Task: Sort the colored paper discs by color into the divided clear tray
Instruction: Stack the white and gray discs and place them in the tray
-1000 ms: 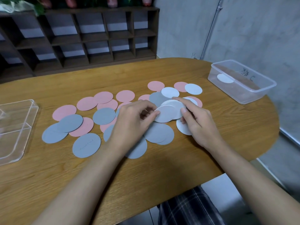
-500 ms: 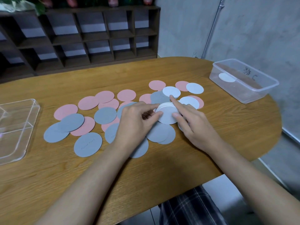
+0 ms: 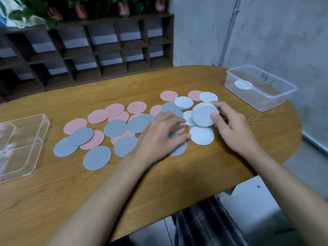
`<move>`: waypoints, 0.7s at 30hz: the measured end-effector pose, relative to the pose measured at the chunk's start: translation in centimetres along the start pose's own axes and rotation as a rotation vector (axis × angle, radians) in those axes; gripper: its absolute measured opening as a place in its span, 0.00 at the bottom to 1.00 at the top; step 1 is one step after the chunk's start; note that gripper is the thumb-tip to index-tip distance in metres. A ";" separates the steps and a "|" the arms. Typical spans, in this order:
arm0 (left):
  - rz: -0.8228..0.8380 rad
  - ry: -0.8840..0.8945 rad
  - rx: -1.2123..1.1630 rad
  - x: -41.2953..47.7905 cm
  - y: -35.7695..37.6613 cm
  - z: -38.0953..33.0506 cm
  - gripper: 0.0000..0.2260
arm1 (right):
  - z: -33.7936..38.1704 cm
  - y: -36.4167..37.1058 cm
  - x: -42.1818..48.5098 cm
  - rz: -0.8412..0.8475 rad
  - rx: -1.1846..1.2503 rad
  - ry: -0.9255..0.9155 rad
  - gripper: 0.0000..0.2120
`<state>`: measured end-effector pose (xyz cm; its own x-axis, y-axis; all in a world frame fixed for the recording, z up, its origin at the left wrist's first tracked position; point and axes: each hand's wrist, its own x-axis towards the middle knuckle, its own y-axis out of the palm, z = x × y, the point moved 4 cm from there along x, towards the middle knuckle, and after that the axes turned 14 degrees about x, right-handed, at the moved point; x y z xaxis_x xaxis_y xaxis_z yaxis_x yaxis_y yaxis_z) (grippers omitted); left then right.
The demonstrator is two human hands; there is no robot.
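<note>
On my feed the right hand [image 3: 232, 128] grips a stack of white discs [image 3: 204, 115]. The thumb presses its near face and the fingers curl round its far edge. The stack is tilted and raised just above the wooden surface [image 3: 88, 201], over the right end of the spread. I cannot count the discs in it.

The left hand [image 3: 159, 137] lies palm down with its fingers loosely spread over the discs beside the stack. It holds nothing, and its fingertips rest near a grey disc. The hand is slightly blurred, so I cannot tell which disc each finger touches.

Loose white discs ring the stack. 1 white disc [image 3: 202, 134] lies flat just below it, and 2 more [image 3: 183, 102] sit beyond it. Another shows partly from under the stack. Pink discs [image 3: 76, 125] and grey discs [image 3: 97, 158] overlap each other across the middle of the surface, left of both hands. The pink ones lie mostly on the far side and the grey mostly on the near side.

The divided clear tray [image 3: 40, 144] stands at the left edge of the surface, well apart from both hands. I see no discs in the compartments that show.

A clear tub [image 3: 260, 102] sits at the far right of the surface with 1 white disc [image 3: 243, 85] inside. A dark cubby shelf [image 3: 106, 50] lines the wall behind, with potted plants [image 3: 99, 6] on top.
</note>
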<state>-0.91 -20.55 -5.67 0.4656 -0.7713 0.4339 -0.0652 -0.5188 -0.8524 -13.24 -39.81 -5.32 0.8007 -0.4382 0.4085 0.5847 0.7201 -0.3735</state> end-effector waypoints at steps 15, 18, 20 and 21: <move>0.052 0.154 0.086 1.7 2.3 -2.7 0.18 | -1.0 -0.7 -0.4 -0.048 -0.014 0.022 0.12; -0.045 0.125 0.103 1.5 1.6 -2.6 0.14 | -0.4 -0.4 -0.6 -0.007 -0.029 -0.004 0.14; -0.081 0.113 0.097 1.4 1.3 -2.5 0.10 | -0.2 -0.3 -0.6 0.013 -0.042 -0.014 0.15; -0.095 0.091 0.076 1.4 1.3 -2.4 0.08 | -0.1 -0.2 -0.7 0.022 -0.054 -0.020 0.15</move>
<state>-2.46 -23.14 -5.46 0.3847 -0.7521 0.5351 0.0442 -0.5640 -0.8246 -13.85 -39.69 -5.60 0.8112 -0.4114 0.4156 0.5733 0.6993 -0.4269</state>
